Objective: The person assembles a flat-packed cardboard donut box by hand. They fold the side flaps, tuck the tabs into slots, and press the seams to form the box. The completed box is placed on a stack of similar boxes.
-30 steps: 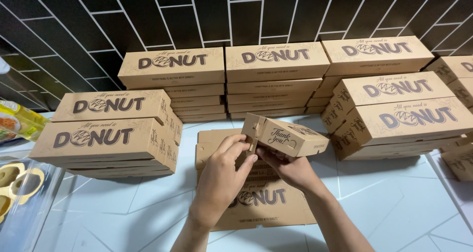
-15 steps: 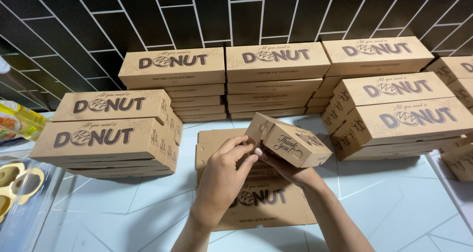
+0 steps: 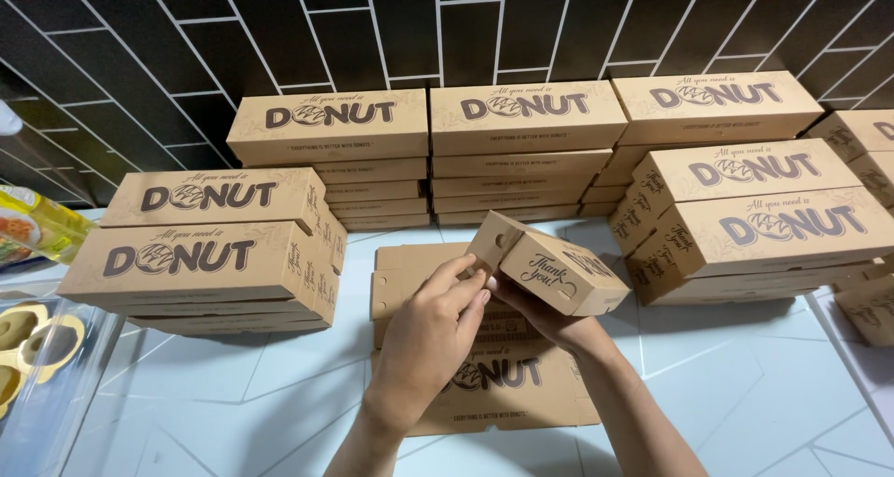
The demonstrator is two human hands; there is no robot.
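Two hands gripped one folded cardboard box (image 3: 549, 270), tilted in the air above the flat box blanks (image 3: 494, 384) lying on the pale counter (image 3: 745, 402). Its contents could not be seen. The box was plain brown card, long and rectangular, with a finger notch in the end panel. The left hand (image 3: 430, 333) pressed fingers against its near end, while the right hand (image 3: 545, 320) cupped it from beneath. Closed boxes of matching card stood stacked at left (image 3: 219, 249), along the dark tiled wall (image 3: 521, 146), and at right (image 3: 754, 221).
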